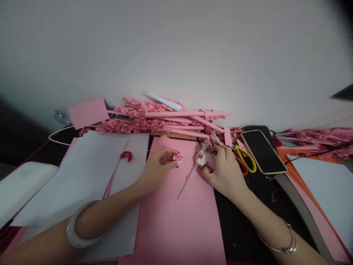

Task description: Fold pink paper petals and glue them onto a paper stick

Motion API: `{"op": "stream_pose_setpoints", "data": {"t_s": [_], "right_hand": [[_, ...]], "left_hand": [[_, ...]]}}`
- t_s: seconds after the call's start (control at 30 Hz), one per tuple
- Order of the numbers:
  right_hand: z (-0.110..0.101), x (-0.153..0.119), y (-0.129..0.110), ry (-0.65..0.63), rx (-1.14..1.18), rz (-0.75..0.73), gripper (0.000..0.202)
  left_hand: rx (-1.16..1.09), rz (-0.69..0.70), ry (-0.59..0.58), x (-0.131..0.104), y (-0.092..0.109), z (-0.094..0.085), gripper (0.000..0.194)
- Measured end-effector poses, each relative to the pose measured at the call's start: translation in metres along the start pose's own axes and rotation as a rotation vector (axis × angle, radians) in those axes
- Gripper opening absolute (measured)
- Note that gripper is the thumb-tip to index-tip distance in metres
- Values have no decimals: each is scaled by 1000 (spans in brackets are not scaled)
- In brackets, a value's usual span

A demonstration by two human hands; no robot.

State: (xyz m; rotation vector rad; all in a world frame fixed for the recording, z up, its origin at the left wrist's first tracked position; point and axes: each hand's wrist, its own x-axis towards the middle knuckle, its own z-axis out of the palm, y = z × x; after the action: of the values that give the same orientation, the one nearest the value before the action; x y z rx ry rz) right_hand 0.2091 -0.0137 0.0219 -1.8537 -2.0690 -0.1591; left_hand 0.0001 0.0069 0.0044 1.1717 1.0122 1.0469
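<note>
Between the fingertips of my left hand [162, 163] is a small pink paper flower [178, 157], above a pink paper sheet [179, 221]. My right hand [224, 165] is closed around the side of a pink glue gun [202, 156], whose long thin glue stick [187, 182] points down and left over the same sheet. The gun's far end lies near the pink paper pieces at the back. My right fingertips are partly hidden behind the gun and the hand itself.
Pink paper flower stems [157, 125] are piled along the wall. Yellow-handled scissors [249, 160] and a phone [264, 152] lie right of my right hand. White sheets [77, 173] and a white box-like object [27, 184] are at left, orange and white sheets [325, 184] at right.
</note>
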Motion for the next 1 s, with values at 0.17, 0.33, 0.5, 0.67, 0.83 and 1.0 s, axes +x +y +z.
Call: {"op": "stream_pose_setpoints", "data": {"t_s": [0.17, 0.33, 0.5, 0.67, 0.83, 1.0], "right_hand": [[-2, 1, 8, -159, -93, 21, 40], [-2, 3, 11, -159, -115, 74, 35], [-4, 3, 15, -27, 90, 76, 38], [-3, 6, 20, -53, 611, -2, 20], [0, 5, 22, -326, 1010, 89, 17], [5, 2, 23, -558, 1185, 106, 23]], "left_hand": [[7, 27, 4, 2, -2, -2, 18], [-26, 12, 33, 3, -2, -2, 23], [12, -4, 42, 2, -1, -2, 17], [18, -11, 18, 3, -2, -3, 16], [38, -5, 7, 3, -1, -2, 14], [49, 4, -21, 2, -2, -2, 16]]}}
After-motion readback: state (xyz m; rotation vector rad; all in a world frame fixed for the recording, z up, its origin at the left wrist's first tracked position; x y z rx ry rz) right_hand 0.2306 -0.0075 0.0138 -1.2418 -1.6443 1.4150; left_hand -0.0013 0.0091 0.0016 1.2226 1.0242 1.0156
